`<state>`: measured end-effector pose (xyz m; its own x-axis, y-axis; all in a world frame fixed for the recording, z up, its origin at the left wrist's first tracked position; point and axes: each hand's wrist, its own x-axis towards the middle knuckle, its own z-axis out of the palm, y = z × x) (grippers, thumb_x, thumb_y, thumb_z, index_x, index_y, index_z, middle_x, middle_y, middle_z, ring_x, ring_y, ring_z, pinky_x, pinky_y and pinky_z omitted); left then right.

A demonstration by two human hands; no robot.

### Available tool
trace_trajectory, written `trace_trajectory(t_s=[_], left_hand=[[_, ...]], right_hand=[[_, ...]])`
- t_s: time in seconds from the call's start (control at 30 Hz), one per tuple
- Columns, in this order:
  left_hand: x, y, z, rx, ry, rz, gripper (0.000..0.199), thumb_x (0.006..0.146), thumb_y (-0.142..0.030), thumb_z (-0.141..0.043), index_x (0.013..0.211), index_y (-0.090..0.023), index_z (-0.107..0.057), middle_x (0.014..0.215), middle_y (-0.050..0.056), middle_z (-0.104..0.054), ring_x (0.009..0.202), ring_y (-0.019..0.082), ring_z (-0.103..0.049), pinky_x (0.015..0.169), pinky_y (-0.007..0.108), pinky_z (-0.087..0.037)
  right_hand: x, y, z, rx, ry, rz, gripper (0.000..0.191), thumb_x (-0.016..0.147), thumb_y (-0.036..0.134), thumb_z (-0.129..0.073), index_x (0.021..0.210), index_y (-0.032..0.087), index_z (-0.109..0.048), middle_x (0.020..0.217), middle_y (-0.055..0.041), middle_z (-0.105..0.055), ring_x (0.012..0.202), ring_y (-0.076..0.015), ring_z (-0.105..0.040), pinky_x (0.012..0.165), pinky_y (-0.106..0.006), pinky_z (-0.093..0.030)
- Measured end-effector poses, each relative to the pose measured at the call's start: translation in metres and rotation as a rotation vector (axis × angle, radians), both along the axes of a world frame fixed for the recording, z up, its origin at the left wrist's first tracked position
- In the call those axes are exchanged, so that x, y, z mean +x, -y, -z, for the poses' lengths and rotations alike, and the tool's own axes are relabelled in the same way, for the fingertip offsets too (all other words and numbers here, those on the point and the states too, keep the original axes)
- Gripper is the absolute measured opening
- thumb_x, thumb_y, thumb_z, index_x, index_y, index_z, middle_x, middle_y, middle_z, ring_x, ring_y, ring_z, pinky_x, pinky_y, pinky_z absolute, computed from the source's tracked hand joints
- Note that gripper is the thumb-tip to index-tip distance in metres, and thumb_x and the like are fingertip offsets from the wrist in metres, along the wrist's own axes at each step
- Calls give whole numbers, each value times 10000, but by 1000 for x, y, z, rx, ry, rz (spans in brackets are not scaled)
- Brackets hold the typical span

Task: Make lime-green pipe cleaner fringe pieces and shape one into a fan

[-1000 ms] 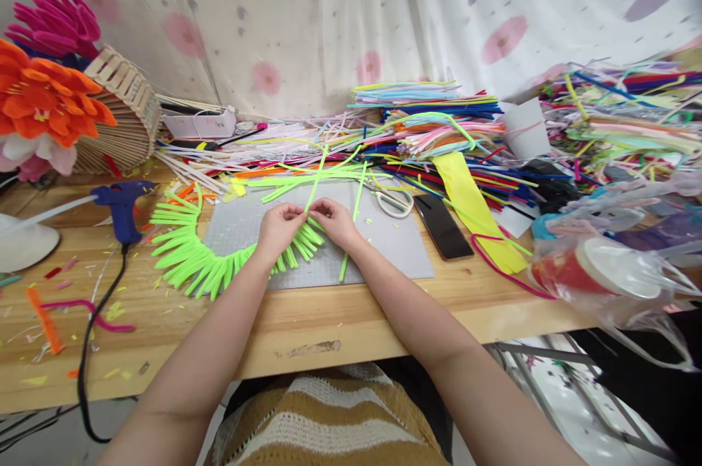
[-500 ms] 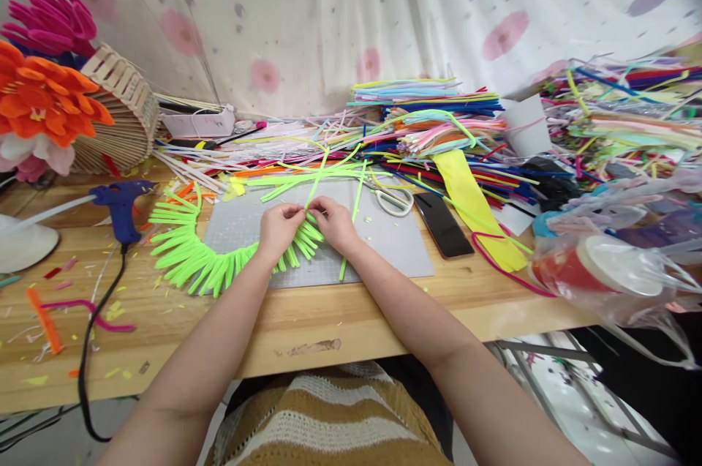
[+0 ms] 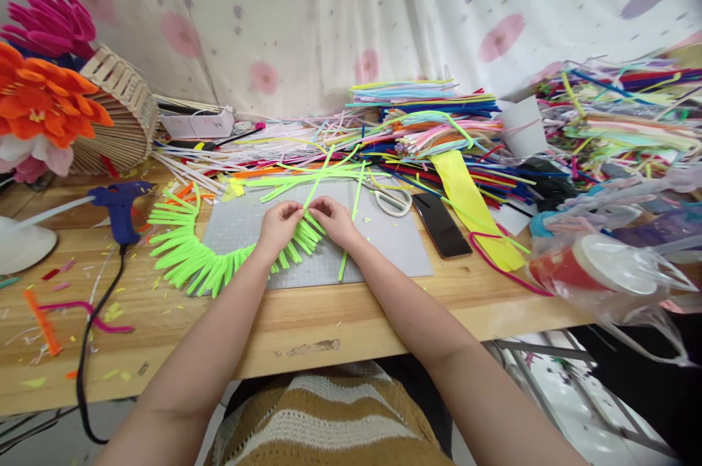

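A curved fringe of bright green pipe cleaners lies across the grey cutting mat, running under my left forearm to my fingers. My left hand pinches at the fringe's right end, where a single green pipe cleaner sticks up and away from me. Close beside it, fingertips nearly touching, my right hand is also closed on that pipe cleaner's lower part. The exact grip between the fingertips is too small to make out. Another loose green pipe cleaner lies just right of my right hand.
Scissors and a black phone lie to the right, beside a yellow strip. Bundles of coloured pipe cleaners are heaped behind. On the left are a blue glue gun, its cord and pipe-cleaner flowers.
Both hands stay together at the fringe's end, with only slight finger movement. The upright green pipe cleaner leans a little further right at its top.
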<state>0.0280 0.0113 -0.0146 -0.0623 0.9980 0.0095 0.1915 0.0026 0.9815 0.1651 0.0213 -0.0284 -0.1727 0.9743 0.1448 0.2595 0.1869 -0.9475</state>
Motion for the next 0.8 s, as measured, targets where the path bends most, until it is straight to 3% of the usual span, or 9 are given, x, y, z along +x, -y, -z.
trace_trajectory(t_s=[0.13, 0.27, 0.53, 0.63, 0.8], left_hand=[[0, 0, -4, -13, 11, 5, 82, 622, -241, -578, 668, -178, -551, 648, -30, -566, 630, 107, -518, 641, 227, -419], [-1, -1, -5, -23, -22, 3, 76, 631, -237, -564, 679, -182, -543, 675, -27, -561, 659, 112, -517, 671, 234, -419], [4, 6, -11, 153, -544, -114, 172, 683, -302, -548, 783, -181, -618, 771, 19, -594, 688, 137, -524, 689, 264, -412], [8, 9, -15, 121, -594, -185, 187, 695, -346, -559, 744, -184, -640, 768, 26, -622, 704, 149, -553, 689, 267, -413], [9, 10, -16, 57, -636, -176, 201, 721, -332, -536, 757, -195, -678, 785, 30, -672, 737, 169, -593, 683, 270, -414]], right_hand=[[5, -4, 1, -64, -47, -137, 203, 746, 348, -532, 781, 154, -580, 727, 5, -609, 653, -92, -536, 635, -225, -433], [7, -2, -2, -58, 43, -172, 228, 767, 356, -506, 783, 154, -612, 707, 7, -624, 616, -85, -522, 588, -208, -403], [-2, 9, -11, 124, 389, 47, 130, 765, 217, -491, 720, 175, -606, 699, 1, -625, 652, -112, -525, 636, -228, -366], [-4, 11, -10, 196, 485, 69, 148, 784, 216, -468, 717, 181, -595, 723, -14, -631, 675, -124, -532, 656, -236, -361], [-6, 11, -7, 234, 569, 64, 151, 793, 205, -457, 778, 177, -605, 790, -38, -647, 732, -138, -554, 679, -241, -361]])
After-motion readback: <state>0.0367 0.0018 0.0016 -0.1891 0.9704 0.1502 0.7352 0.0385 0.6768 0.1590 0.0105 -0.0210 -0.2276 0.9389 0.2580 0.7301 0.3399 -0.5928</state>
